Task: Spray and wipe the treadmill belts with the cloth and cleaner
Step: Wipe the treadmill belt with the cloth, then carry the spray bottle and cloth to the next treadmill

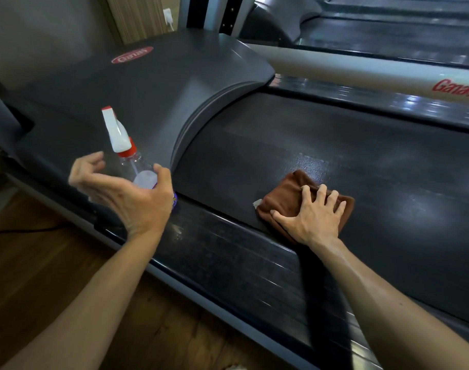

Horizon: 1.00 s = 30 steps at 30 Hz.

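Note:
A clear spray bottle (126, 153) with a white and red trigger head stands upright on the treadmill's near side rail, beside the motor cover. My left hand (126, 193) hovers around its lower body with thumb and fingers spread apart, not closed on it. A folded brown cloth (289, 193) lies on the black treadmill belt (361, 161). My right hand (313, 212) presses flat on the cloth with fingers spread. A shiny wet patch (310, 164) shows on the belt just beyond the cloth.
The grey motor cover (148, 89) with a red logo rises at the left. A beige side rail (361, 73) separates this treadmill from a second belt (388, 36) behind. The ribbed near foot rail (241, 257) runs along the wooden floor (41, 263).

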Tool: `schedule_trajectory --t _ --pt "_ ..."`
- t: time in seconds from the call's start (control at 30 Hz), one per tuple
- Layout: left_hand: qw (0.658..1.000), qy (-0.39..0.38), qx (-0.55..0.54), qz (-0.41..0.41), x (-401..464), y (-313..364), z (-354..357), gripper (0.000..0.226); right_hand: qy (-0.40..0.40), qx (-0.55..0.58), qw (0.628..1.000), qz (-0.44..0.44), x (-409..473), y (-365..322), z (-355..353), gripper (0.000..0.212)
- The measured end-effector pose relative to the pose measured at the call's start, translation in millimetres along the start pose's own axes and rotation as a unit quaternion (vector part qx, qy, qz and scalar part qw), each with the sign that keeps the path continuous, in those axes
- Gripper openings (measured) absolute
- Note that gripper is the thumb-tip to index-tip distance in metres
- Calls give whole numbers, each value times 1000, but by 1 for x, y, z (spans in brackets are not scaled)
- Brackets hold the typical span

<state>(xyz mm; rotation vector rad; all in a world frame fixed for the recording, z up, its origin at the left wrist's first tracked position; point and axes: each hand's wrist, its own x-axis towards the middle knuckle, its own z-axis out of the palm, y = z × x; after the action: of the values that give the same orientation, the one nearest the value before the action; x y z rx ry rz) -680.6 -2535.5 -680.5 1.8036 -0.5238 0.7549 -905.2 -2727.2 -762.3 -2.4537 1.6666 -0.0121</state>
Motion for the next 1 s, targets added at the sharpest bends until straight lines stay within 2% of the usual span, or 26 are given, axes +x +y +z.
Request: schedule_trajectory --t 0.07,0.17,0.27,0.37,0.47,0.57,0.67,0.8,1.0 --pt "999 -5 -23 -33 11 -6 2 74 -1 5 1000 2 1 -1 -2 115" --pt "993 -51 -81 -67 26 -18 8 82 7 21 1000 9 3 -2 -3 113" --pt "985 -100 -109 -91 38 -25 13 84 38 17 999 10 7 -1 0 101" --pt "977 -137 -120 -110 45 -24 17 74 88 20 996 -6 8 4 6 82" --pt "976 -133 -113 -133 46 -19 20 56 130 13 991 -28 4 3 11 62" --pt "974 -129 -126 -137 48 -7 24 31 160 -4 986 -43 1 0 12 52" --pt "969 -183 -132 -98 48 2 30 16 154 -36 986 -59 -3 -7 3 46" --pt "953 -227 -175 -98 35 26 30 13 114 -53 990 -69 -3 -12 -19 43" --pt "924 -281 -237 -109 17 82 19 10 151 47 983 -93 -22 4 -77 42"
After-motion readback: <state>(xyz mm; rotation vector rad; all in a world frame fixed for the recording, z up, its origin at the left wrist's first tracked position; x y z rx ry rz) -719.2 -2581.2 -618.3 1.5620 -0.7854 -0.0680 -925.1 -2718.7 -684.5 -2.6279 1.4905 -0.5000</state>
